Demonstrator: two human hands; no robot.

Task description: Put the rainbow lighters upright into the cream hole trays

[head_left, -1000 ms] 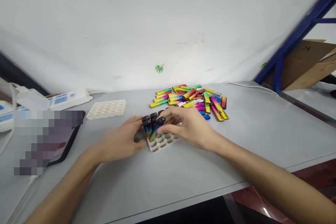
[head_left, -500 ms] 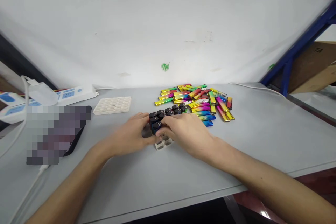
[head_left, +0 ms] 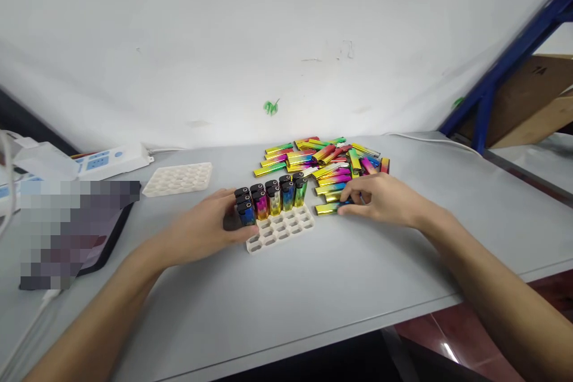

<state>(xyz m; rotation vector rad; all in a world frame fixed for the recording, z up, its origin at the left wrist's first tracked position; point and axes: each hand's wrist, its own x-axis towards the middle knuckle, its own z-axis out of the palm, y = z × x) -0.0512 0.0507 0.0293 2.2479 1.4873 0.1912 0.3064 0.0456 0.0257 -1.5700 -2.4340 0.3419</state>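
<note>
The right hand (head_left: 385,197) has thumb and fingertips bent around the blue end of a glossy metallic yellow-to-blue lighter (head_left: 328,208) lying flat on the near-left edge of the pile; I cannot tell whether that grip has closed fully. The lighter's yellow end sticks out toward the tray, while its far end is hidden by the fingers. A sure hold here would put thumb and finger pads squarely on opposite sides, since the slick, shiny casing could slide or roll if pinched unevenly. Lifting it straight off the counter would spare the similar lighter lying just behind.

The left hand (head_left: 201,227) reaches around the left end of a white, flat tray with rounded cells (head_left: 282,230), thumb and fingers apart: thumb by the front, fingers behind the lighters. How hard it presses is unclear. A light, steady brace seems best; squeezing could tilt the black-topped, multicoloured metallic lighters (head_left: 274,200) standing upright there in two rows, with one blue lighter (head_left: 246,215) ahead of them at the left.

Farther out, the loose pile of rainbow-coloured metallic lighters (head_left: 322,158) spreads over the grey, smooth counter (head_left: 358,286). A second white cellular tray (head_left: 179,179) lies behind the left hand, well apart from the first.
</note>
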